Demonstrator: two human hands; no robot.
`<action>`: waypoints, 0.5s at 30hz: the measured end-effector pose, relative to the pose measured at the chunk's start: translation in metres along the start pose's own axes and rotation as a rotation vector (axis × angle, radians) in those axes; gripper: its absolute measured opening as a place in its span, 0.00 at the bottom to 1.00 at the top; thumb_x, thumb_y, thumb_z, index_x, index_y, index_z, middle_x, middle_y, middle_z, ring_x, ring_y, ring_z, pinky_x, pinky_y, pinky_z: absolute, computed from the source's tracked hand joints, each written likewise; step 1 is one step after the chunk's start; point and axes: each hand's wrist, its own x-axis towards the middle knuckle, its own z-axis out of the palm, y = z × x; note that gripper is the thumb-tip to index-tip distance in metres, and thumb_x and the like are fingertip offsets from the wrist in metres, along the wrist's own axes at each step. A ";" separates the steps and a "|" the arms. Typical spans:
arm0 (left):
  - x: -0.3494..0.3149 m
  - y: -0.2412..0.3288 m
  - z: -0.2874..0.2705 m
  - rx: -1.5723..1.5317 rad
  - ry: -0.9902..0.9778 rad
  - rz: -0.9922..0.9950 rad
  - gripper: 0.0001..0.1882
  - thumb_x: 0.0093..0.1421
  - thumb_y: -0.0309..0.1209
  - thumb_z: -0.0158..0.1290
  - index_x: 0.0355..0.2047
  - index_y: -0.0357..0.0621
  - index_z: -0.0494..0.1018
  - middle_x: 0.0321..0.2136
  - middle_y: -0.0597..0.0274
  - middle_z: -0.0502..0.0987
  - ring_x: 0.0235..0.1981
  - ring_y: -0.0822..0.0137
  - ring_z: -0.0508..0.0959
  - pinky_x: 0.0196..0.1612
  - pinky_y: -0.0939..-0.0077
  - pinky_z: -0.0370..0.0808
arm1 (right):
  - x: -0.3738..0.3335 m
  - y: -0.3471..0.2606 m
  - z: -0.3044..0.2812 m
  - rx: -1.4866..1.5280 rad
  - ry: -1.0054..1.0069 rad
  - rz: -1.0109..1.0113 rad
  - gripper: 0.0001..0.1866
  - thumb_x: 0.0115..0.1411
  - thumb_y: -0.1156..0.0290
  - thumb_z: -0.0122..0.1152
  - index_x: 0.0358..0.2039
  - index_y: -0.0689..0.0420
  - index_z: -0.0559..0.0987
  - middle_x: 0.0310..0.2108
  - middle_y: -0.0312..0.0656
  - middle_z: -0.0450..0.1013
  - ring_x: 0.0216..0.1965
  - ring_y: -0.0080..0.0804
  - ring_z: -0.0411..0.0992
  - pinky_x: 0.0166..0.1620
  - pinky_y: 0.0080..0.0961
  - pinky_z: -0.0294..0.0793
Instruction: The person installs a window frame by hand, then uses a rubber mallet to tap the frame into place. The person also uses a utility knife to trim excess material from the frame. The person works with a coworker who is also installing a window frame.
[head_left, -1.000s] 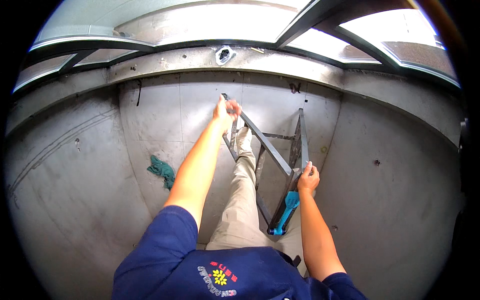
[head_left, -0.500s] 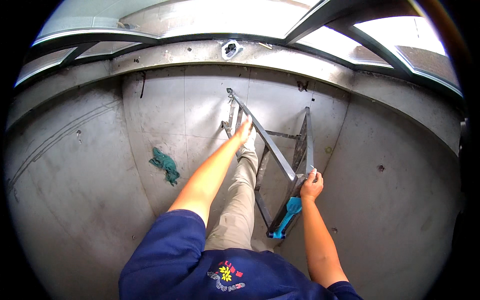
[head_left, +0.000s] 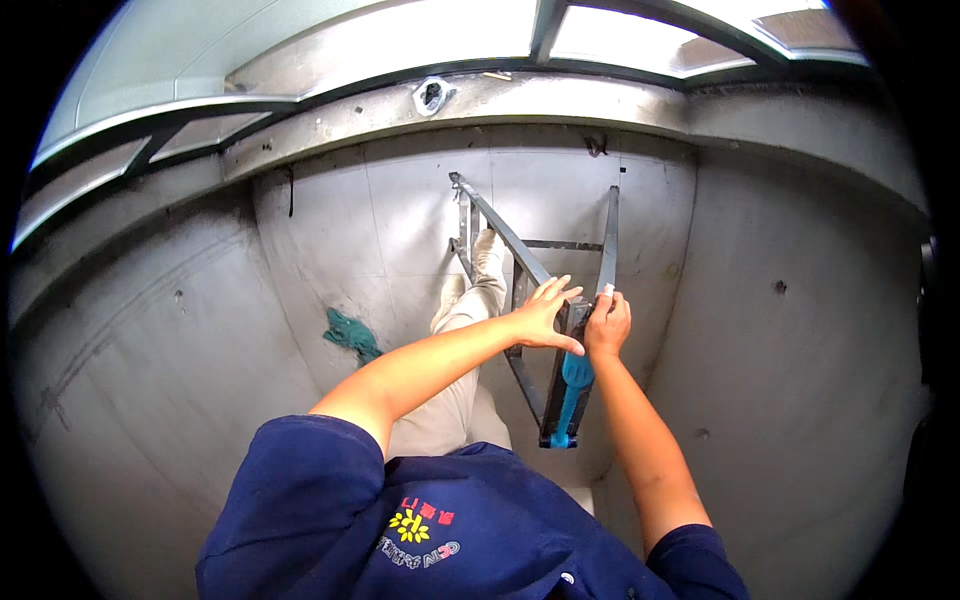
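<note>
Left hand has been drawn back from the far top corner of the dark metal frame and is now laid open, fingers spread, on the near rail beside the right hand. Right hand is kept closed round the rail, above a blue-handled tool. Both hands are thus gathered at one spot. The frame is stood on the grey tiled floor. A green rag is left nearby. No packages or signs are seen.

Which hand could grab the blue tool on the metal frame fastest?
The right hand, probably. It grips the metal frame directly above the blue tool. The left hand lies open with spread fingers a little further to the left.
</note>
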 end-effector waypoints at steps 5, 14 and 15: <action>0.032 -0.017 0.002 -0.031 -0.113 0.032 0.54 0.35 0.59 0.72 0.60 0.44 0.68 0.62 0.48 0.66 0.69 0.42 0.54 0.70 0.56 0.52 | -0.002 -0.003 -0.002 0.054 0.027 -0.009 0.18 0.66 0.58 0.51 0.27 0.60 0.76 0.29 0.52 0.74 0.37 0.54 0.71 0.43 0.46 0.67; 0.052 -0.026 0.005 -0.211 -0.245 0.081 0.27 0.39 0.46 0.72 0.34 0.42 0.78 0.30 0.58 0.81 0.33 0.63 0.79 0.42 0.70 0.75 | -0.003 0.003 0.005 0.126 0.098 -0.041 0.17 0.64 0.59 0.54 0.27 0.61 0.76 0.30 0.53 0.75 0.38 0.54 0.72 0.44 0.47 0.69; 0.055 -0.034 0.009 -0.193 -0.227 0.076 0.25 0.39 0.45 0.72 0.32 0.42 0.77 0.29 0.58 0.81 0.32 0.64 0.79 0.41 0.70 0.75 | -0.003 0.001 0.005 0.128 0.108 -0.045 0.18 0.64 0.59 0.54 0.26 0.61 0.76 0.30 0.53 0.75 0.38 0.55 0.72 0.44 0.48 0.69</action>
